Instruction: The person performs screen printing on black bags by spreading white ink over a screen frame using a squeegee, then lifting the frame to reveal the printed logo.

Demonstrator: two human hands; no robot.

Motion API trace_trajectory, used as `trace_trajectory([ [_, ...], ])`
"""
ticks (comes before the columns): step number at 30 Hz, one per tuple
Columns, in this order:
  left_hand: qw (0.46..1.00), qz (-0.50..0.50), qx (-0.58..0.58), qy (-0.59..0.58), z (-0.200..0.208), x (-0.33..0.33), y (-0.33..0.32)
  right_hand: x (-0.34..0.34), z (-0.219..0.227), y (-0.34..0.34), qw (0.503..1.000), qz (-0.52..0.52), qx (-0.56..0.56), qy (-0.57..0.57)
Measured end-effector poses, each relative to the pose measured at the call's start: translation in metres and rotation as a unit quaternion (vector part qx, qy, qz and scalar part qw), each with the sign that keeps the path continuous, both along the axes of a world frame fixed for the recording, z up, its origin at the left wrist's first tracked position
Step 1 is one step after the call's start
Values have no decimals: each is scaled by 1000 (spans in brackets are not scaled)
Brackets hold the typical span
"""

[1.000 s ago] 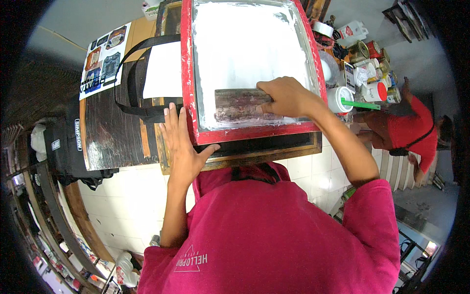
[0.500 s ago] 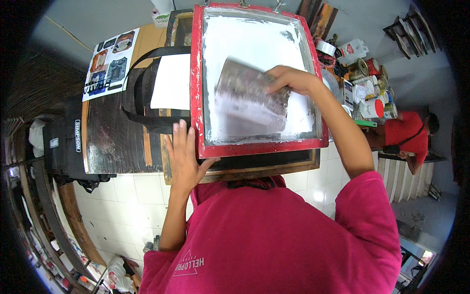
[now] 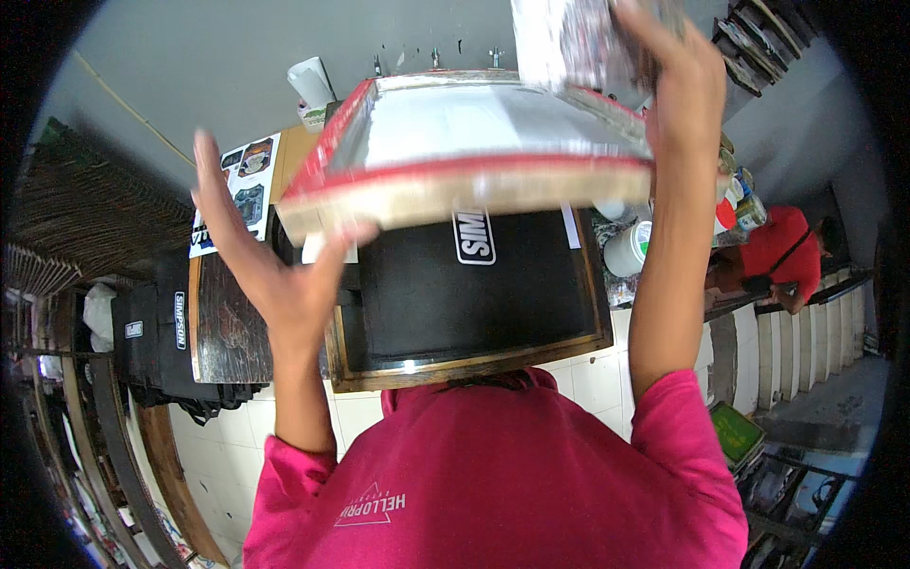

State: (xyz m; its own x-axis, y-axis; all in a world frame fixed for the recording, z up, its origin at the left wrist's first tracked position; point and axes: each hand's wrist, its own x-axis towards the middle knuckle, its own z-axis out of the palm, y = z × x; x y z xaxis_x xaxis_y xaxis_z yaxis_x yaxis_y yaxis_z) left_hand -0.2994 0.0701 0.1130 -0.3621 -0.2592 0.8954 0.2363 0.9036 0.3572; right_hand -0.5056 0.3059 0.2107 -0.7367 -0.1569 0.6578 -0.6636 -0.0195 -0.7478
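Note:
A red-edged screen-printing frame (image 3: 455, 175) with white ink on its mesh is tilted up, its near edge raised off the board. Beside its near left corner is my left hand (image 3: 284, 284), fingers spread and thumb by the rim; whether it touches is blurred. My right hand (image 3: 687, 90), raised at the upper right, grips a wide, flat, ink-stained squeegee (image 3: 573, 43), smeared by motion. Beneath the frame, black fabric (image 3: 474, 303) with a white printed mark covers a wood-edged board (image 3: 474, 373).
Hinge clamps (image 3: 436, 59) line the frame's far side. A printed sheet (image 3: 251, 194) lies at left, near black bags (image 3: 152, 327). A white tub (image 3: 626, 248) and several cans (image 3: 749, 211) stand at right. A person in red (image 3: 782, 251) is farther right.
The frame's near edge has swung up, uncovering the black fabric. My right hand has lifted the squeegee off the mesh, up and right. My left hand has moved up and left.

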Motion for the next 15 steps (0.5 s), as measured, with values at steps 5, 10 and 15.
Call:
trace_trajectory([
  [5,994,25,107,13,38,-35,-7,-95,78,-35,998,50,-27,39],
  [10,887,143,134,-417,-100,-28,-9,-151,124,-67,998,57,-24,24],
  [15,795,270,157,-520,-174,14,-2,-180,149,-78,997,69,-1,27],
])
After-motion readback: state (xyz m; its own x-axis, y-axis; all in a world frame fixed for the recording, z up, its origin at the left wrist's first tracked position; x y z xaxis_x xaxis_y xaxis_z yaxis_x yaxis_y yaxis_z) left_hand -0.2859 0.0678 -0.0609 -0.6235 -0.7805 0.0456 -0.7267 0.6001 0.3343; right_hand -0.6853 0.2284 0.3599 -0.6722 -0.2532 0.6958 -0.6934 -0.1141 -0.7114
